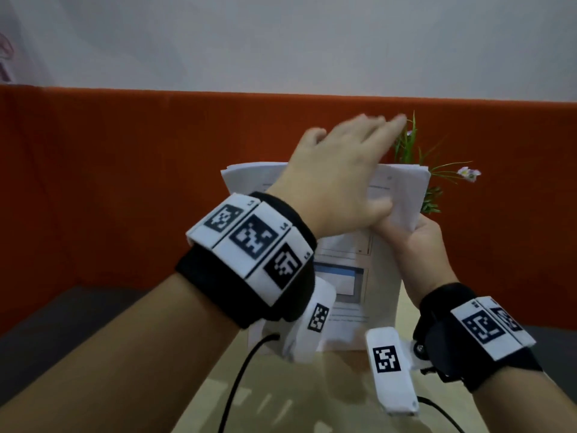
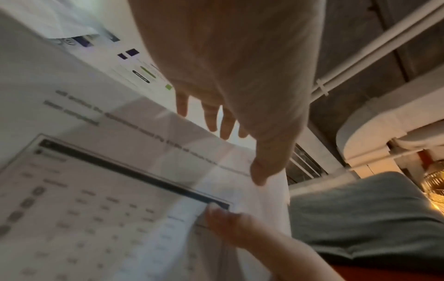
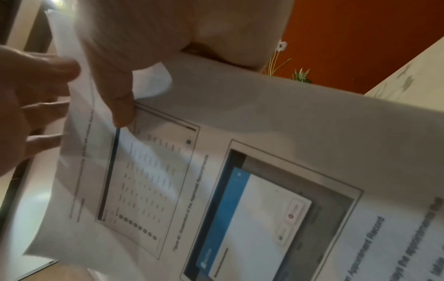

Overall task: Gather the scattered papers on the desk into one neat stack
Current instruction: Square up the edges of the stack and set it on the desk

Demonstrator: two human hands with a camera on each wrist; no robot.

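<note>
A stack of printed papers stands upright on its bottom edge on the beige desk. My right hand grips the stack's right edge. In the right wrist view its thumb lies on the front sheet and its fingers curl behind. My left hand is open, fingers straight, spread over the top of the stack. The left wrist view shows its thumb touching the edge of the papers, with the right hand below it. The top sheets are slightly uneven.
A small green plant with a white flower stands right behind the papers. An orange partition closes the back of the desk. Black cables run from the wrist bands over the desk's near part.
</note>
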